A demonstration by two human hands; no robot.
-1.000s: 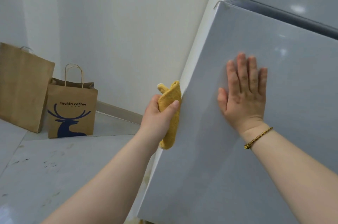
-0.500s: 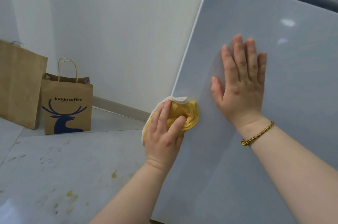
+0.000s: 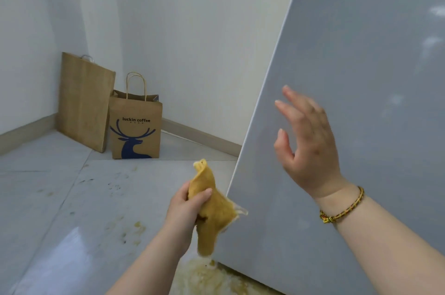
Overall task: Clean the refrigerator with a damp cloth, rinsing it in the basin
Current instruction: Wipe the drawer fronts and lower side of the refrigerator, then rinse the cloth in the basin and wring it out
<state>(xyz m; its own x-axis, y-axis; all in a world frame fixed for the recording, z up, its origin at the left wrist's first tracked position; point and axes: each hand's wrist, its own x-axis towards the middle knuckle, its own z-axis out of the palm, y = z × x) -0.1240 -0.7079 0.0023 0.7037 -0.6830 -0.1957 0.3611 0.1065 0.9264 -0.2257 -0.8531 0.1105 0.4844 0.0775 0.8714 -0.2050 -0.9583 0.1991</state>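
I read this as the wiping step, at the lower left edge of the refrigerator door (image 3: pixel 361 78). My left hand (image 3: pixel 184 210) is clamped on the yellow cloth (image 3: pixel 214 210), thumb across the front and fingers curled behind it. The cloth is bunched in that grip. One corner sticks up above the fist, and the lower part hangs down against the door's left edge, near its bottom corner. My right hand (image 3: pixel 310 145) holds nothing. It is up in front of the door panel with the fingers spread and apart, and it is blurred, so I cannot tell whether it touches the surface.

The door face looks fairly even from here, but glare hides any fine marks. On the floor (image 3: pixel 72 198) there are yellowish stains, heaviest just below the door's bottom corner. Two paper bags (image 3: pixel 136 124) stand against the wall, well apart from the work.

I see no basin in view. My judgement is that the next move is either another pass of the cloth along that bottom edge or a trip to rinse it. For the rinse I would have to turn the head camera away from the door to find the basin. I would keep the left hand closed on the cloth while I do, so the hanging end does not drag through the stains on the floor.
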